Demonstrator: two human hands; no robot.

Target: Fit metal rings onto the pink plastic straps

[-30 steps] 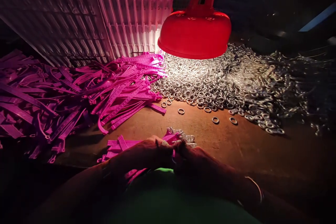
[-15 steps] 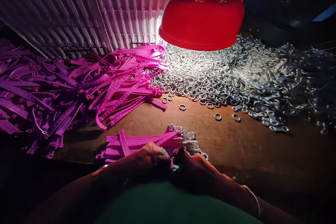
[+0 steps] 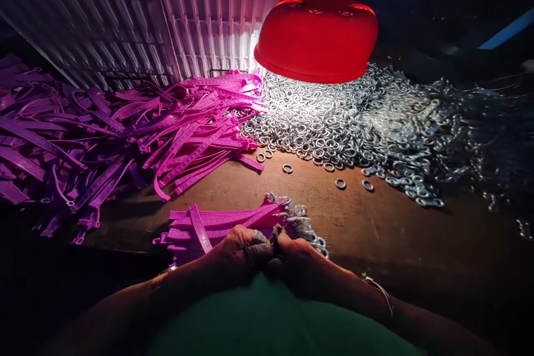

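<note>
My left hand (image 3: 238, 246) and my right hand (image 3: 299, 255) meet close to my body, fingers and thumbs pinched together. Whatever sits between the fingertips is hidden in shadow. A dark, rough covering wraps the left thumb. Just beyond the hands lies a bundle of pink plastic straps (image 3: 233, 218), with linked metal rings (image 3: 298, 211) at their right ends. One short strap (image 3: 199, 228) lies crosswise over the bundle.
Loose pink straps (image 3: 196, 156) are heaped at the left. Metal rings (image 3: 317, 122) and linked metal pieces (image 3: 417, 139) pile at the right under a red lamp (image 3: 317, 39). A ribbed translucent panel (image 3: 221, 11) stands behind, and single rings (image 3: 340, 184) lie on the wooden table (image 3: 367, 228).
My hands have drawn closer together. The small pink and green bits that showed between them are now out of sight. The view has shifted slightly.
</note>
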